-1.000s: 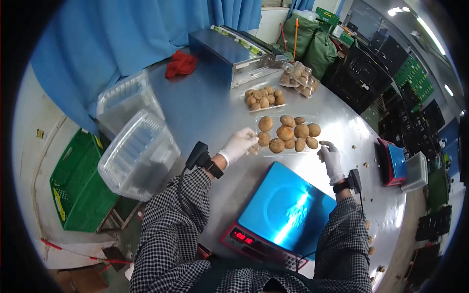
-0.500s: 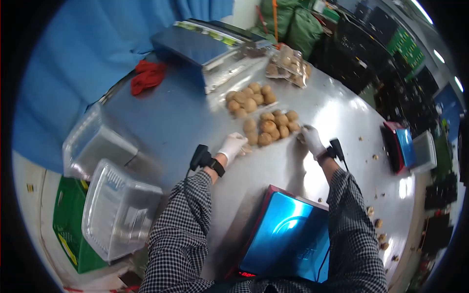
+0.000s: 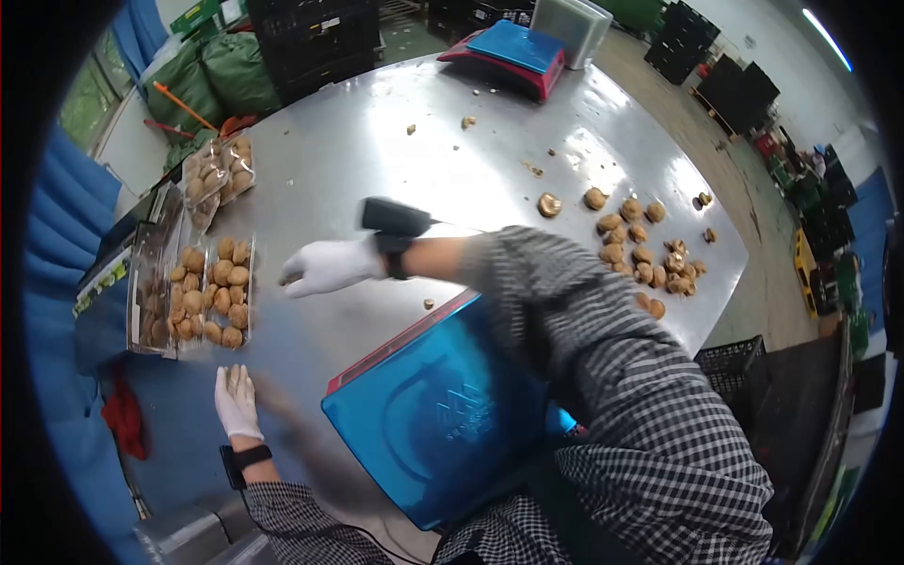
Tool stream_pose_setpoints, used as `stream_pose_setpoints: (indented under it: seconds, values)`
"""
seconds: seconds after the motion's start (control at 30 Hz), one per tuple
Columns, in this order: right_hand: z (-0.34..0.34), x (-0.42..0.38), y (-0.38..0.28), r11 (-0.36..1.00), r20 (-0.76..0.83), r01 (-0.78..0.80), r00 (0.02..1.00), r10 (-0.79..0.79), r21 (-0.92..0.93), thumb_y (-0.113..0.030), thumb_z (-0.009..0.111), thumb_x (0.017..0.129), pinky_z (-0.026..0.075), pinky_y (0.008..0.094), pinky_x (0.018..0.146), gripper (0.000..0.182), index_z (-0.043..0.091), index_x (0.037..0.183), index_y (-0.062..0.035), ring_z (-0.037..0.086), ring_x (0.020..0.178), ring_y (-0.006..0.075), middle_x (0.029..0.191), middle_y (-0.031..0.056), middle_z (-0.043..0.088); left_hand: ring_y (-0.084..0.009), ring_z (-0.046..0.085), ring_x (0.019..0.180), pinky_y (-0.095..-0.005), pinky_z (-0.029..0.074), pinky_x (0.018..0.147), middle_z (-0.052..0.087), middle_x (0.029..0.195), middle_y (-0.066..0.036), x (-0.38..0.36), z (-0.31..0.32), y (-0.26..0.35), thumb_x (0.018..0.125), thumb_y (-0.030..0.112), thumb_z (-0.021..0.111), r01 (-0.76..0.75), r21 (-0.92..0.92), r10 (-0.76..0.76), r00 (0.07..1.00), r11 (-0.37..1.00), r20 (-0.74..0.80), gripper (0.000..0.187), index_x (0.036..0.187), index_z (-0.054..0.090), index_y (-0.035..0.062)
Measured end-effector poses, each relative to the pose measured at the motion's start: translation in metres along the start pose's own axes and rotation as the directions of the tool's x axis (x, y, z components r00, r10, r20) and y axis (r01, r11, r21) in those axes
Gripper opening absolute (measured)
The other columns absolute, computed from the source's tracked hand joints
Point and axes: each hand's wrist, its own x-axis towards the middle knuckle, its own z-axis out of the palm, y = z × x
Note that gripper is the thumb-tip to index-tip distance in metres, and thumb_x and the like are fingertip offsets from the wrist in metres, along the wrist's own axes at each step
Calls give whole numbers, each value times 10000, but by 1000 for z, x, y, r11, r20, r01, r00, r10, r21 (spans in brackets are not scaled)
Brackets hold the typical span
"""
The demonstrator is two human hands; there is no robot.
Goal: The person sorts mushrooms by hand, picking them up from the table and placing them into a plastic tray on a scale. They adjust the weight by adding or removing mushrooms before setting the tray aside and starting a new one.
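Clear trays of round brown mushrooms (image 3: 223,289) sit at the left of the metal table. My left hand (image 3: 236,403), in a white glove with soiled fingertips, is just in front of the trays, fingers stretched out and nothing in it. To the right of the trays, my white-gloved right hand (image 3: 331,266) hovers over the table with its fingers loosely curved and apart from the thumb. I see nothing held in it. The blue-topped scale (image 3: 424,414) lies between my arms, partly covered by my right sleeve.
Loose mushrooms (image 3: 643,256) are heaped at the table's right, with scraps scattered about. Wrapped mushroom packs (image 3: 218,174) lie at the back left, beside a wrapping machine (image 3: 104,278). A second scale (image 3: 518,47) stands at the far edge. A red cloth (image 3: 122,414) is at left.
My view has swung to the right, bringing the loose mushrooms into sight. Both hands have come away from the mushroom tray, which now stands beside the other tray.
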Motion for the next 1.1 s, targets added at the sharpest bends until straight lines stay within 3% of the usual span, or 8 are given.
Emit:
stream_pose_setpoints:
  seconds: [0.17, 0.23, 0.33, 0.6, 0.77, 0.93, 1.03, 1.1]
  values:
    - [-92, -210, -26, 915, -299, -102, 926, 231, 391, -298, 580, 929, 472, 292, 913, 403, 618, 1205, -6, 618, 1016, 148, 1111, 91, 657, -205, 497, 1232, -279, 450, 917, 495, 1364, -120, -69, 24, 18, 994, 299, 509, -114, 12, 109, 970, 993, 218, 469, 1386, 429, 53]
    - [-110, -305, -17, 857, -530, -235, 701, 477, 460, -283, 560, 948, 491, 279, 864, 376, 621, 1201, -12, 619, 954, 143, 1040, 70, 666, -194, 501, 1213, -287, 431, 909, 516, 1338, -113, -104, 53, 27, 999, 294, 496, -151, 37, 132, 939, 988, 317, 456, 1389, 428, 66]
    - [-108, -449, -4, 801, -724, 0, 429, 541, 599, -309, 499, 998, 505, 270, 836, 415, 554, 1264, 5, 613, 924, 125, 1079, 69, 640, -169, 530, 1142, -272, 413, 891, 563, 1267, -98, -162, 104, 28, 991, 299, 511, -267, 68, 197, 839, 961, 507, 416, 1333, 490, 64]
    - [-55, -683, 75, 640, -675, -224, -167, 718, 735, -347, 531, 967, 491, 261, 814, 400, 599, 1221, -46, 619, 933, 105, 1051, 46, 666, -146, 603, 961, -249, 455, 790, 627, 1095, -71, -315, 217, -31, 973, 264, 540, -556, 326, 79, 584, 764, 808, 299, 1160, 588, 37]
    - [-41, -712, 134, 666, -737, -404, -30, 675, 627, -289, 644, 902, 481, 305, 898, 452, 567, 1258, -22, 613, 976, 202, 1130, 100, 630, -129, 606, 951, -254, 464, 805, 643, 1051, -60, -384, 277, -123, 953, 179, 559, -632, 459, -108, 512, 624, 852, 230, 1122, 605, 30]
    - [-46, -698, 151, 620, -920, -783, 211, 329, 42, -193, 710, 810, 478, 348, 965, 527, 538, 1295, -75, 574, 1102, 300, 1307, 195, 464, -176, 577, 1085, -280, 466, 916, 559, 1251, -107, -422, 327, -234, 892, 97, 621, -699, 548, -257, 486, 459, 835, 314, 1195, 574, 27]
    - [-58, -692, 144, 683, -883, -713, 207, 421, 159, -193, 721, 776, 467, 399, 985, 526, 546, 1259, -79, 528, 1160, 356, 1309, 205, 476, -274, 541, 1179, -340, 456, 970, 467, 1366, -173, -403, 344, -285, 867, 130, 655, -905, 366, -78, 357, 217, 931, 422, 1264, 538, 46]
    - [-55, -697, 157, 767, -833, -589, 270, 483, 254, -212, 717, 771, 460, 413, 998, 502, 560, 1229, -80, 514, 1172, 371, 1328, 191, 472, -380, 481, 1241, -413, 434, 1007, 405, 1405, -259, -402, 362, -304, 831, 186, 697, -916, 366, 101, 354, -165, 930, 561, 1337, 484, 72]
